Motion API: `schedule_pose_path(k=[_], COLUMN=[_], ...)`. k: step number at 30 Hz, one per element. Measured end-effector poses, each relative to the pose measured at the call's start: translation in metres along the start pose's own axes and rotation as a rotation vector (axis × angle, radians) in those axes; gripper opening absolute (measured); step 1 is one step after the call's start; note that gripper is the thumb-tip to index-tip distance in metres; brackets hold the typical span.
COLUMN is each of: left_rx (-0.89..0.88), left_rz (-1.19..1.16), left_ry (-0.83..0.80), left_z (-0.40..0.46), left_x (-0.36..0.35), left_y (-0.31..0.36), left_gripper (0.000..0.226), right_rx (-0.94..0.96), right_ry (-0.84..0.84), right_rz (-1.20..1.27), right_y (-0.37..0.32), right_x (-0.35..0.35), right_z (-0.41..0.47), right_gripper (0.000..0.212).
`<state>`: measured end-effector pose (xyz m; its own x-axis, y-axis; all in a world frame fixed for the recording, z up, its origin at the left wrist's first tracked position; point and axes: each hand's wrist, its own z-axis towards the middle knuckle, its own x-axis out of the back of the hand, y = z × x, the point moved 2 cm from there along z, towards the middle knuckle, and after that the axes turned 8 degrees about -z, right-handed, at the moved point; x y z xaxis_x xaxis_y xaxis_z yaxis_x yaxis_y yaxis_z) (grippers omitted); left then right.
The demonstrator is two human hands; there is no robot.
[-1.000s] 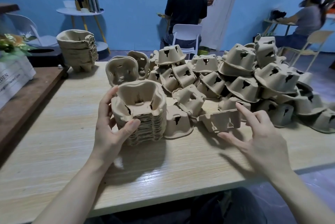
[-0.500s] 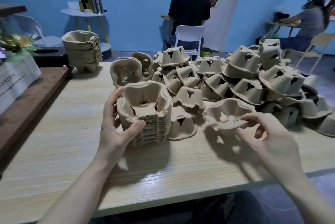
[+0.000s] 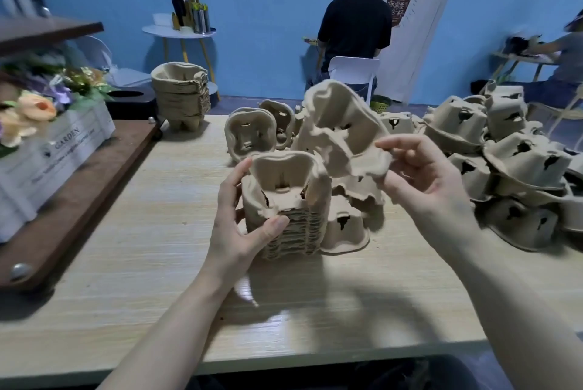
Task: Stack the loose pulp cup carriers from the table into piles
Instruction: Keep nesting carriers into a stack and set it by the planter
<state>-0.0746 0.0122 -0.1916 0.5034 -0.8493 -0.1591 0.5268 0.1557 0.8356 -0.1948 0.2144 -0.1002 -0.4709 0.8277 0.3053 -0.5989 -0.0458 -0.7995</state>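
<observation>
While the left hand grips the upright nested pile on the bench, right-hand fingers pinch a loose carrier, raised and tilted, long axis near-vertical, hollow side facing the person. Brown moulded pulp, ragged edges.

Left hand around a stack of carriers, right hand pinching one tilted carrier above the table.
</observation>
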Motion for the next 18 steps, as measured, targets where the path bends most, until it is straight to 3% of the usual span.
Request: schedule_pose_path(k=[8,18], left_rx=[0.049,0.069], left_rz=[0.045,0.112], left_ry=[0.002,0.002], left_z=[-0.001,-0.002], left_x=[-0.001,0.002], left_y=[0.0,-0.001], left_gripper=[0.094,0.107], right_rx=[-0.053,-0.084], right_ry=[-0.253,-0.2], right_rz=[-0.043,-0.118], right_y=[0.012,0.02], right_x=[-0.031,-0.035], right_z=[0.026,0.024], right_gripper=[0.027,0.038])
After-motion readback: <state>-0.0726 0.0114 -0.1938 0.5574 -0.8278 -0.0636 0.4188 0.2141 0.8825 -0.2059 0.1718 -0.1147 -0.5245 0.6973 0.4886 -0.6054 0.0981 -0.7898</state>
